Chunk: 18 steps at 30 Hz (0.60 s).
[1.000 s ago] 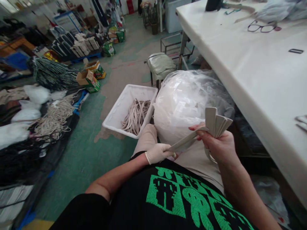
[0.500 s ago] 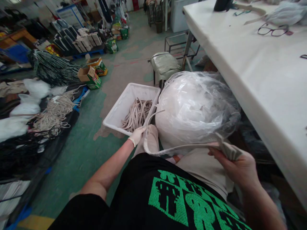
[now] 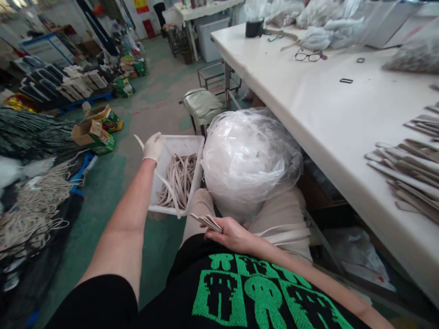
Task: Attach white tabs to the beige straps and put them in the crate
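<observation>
My left hand (image 3: 153, 147), in a pale glove, is closed on a light beige fabric strap (image 3: 170, 191) at the far left corner of a white plastic bin (image 3: 200, 176). One end of that strap sticks out beyond the hand; the other part slants down across the bin. Inside the bin lies a tangled heap of beige straps (image 3: 181, 176). Low over my lap, my right hand (image 3: 229, 234) grips a small stack of folded beige straps (image 3: 210, 222), their layered ends pointing left. More strap lengths (image 3: 284, 235) lie across my right thigh.
A large white bundle in clear plastic (image 3: 250, 157) sits between my knees. On the right, a white table (image 3: 308, 100) bears eyeglasses (image 3: 308, 55), a dark buckle (image 3: 346, 81) and folded straps (image 3: 408, 169). A covered stool (image 3: 202, 105) stands ahead; cartons (image 3: 99, 132) and cords (image 3: 37, 196) lie left.
My left hand has moved forward and left over the bin's edge with a strap. My right hand has come left to the middle of my lap with the folded straps. The view has turned right.
</observation>
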Tool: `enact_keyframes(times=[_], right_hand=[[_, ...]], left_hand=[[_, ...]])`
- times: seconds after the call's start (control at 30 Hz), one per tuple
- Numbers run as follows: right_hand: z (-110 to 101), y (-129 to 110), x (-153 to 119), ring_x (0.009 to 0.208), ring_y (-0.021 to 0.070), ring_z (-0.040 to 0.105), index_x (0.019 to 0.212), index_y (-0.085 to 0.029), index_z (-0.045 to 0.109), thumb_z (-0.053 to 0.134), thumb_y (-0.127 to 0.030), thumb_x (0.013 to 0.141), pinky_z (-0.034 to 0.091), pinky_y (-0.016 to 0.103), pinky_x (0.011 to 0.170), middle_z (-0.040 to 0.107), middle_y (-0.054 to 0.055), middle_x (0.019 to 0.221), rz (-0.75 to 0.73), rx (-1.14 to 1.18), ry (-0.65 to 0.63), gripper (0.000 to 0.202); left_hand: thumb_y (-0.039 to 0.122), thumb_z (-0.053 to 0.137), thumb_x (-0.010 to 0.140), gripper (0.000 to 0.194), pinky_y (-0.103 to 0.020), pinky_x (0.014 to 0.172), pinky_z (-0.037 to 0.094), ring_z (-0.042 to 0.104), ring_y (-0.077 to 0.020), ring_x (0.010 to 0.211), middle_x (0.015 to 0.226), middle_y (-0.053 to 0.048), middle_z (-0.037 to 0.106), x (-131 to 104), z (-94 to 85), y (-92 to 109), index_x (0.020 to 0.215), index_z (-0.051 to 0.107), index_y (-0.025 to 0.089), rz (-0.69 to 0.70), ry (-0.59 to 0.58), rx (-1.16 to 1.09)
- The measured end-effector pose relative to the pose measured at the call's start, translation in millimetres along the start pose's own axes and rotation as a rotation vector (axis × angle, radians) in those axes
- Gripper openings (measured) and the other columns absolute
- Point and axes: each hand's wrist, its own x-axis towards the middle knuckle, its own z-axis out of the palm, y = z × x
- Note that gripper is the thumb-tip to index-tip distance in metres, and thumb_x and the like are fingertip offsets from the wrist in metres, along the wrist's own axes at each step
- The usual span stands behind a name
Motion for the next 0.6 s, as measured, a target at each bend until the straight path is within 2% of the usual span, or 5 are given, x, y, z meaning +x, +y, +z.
enact_keyframes(times=[0.1,0.2,0.33,0.47,0.6], right_hand=[[-2,19,-21,0.063,0.0146,0.059,0.115,-0.019,0.066,0.058,-0.047,0.093,0.045,0.023,0.053,0.072,0.003,0.084,0.112,0.221,0.02,0.036],[-10,34,-40,0.061,0.0139,0.058,0.111,-0.019,0.064,0.061,-0.052,0.09,0.045,0.023,0.051,0.07,0.003,0.08,0.187,0.321,0.107,0.04],[-25,45,-54,0.055,0.0121,0.056,0.106,-0.018,0.064,0.062,-0.054,0.088,0.046,0.024,0.051,0.066,0.0,0.072,0.177,0.368,0.33,0.041],[-46,45,-59,0.048,0.0111,0.054,0.107,-0.015,0.065,0.064,-0.057,0.084,0.042,0.023,0.045,0.063,-0.001,0.065,0.178,0.381,0.555,0.047],[-68,35,-56,0.044,0.0106,0.05,0.107,-0.015,0.067,0.067,-0.054,0.08,0.036,0.023,0.041,0.059,-0.003,0.057,0.15,0.39,0.671,0.048]], left_hand=[[0.04,0.054,0.096,0.04,-0.035,0.1,0.048,0.066,-0.0217,0.107,0.11,-0.013,0.075,-47,52.7,13,0.109,0.07,0.006,0.062,-0.216,-0.215],[0.045,0.073,0.082,0.036,-0.036,0.095,0.05,0.068,-0.0241,0.099,0.104,-0.011,0.076,-111,106.4,27,0.101,0.076,0.015,0.174,-0.466,-0.285],[0.036,0.086,0.068,0.029,-0.04,0.099,0.045,0.064,-0.0291,0.102,0.099,-0.012,0.074,-163,149.5,44,0.087,0.076,0.017,0.277,-0.348,-0.133],[0.03,0.073,0.082,0.011,-0.035,0.094,0.046,0.065,-0.0239,0.095,0.092,-0.007,0.074,-182,150.7,52,0.084,0.075,0.019,0.232,-0.224,-0.238],[0.036,0.071,0.083,0.021,-0.031,0.091,0.049,0.067,-0.0208,0.092,0.096,-0.005,0.076,-202,120.5,56,0.094,0.078,0.019,0.173,-0.241,-0.47]])
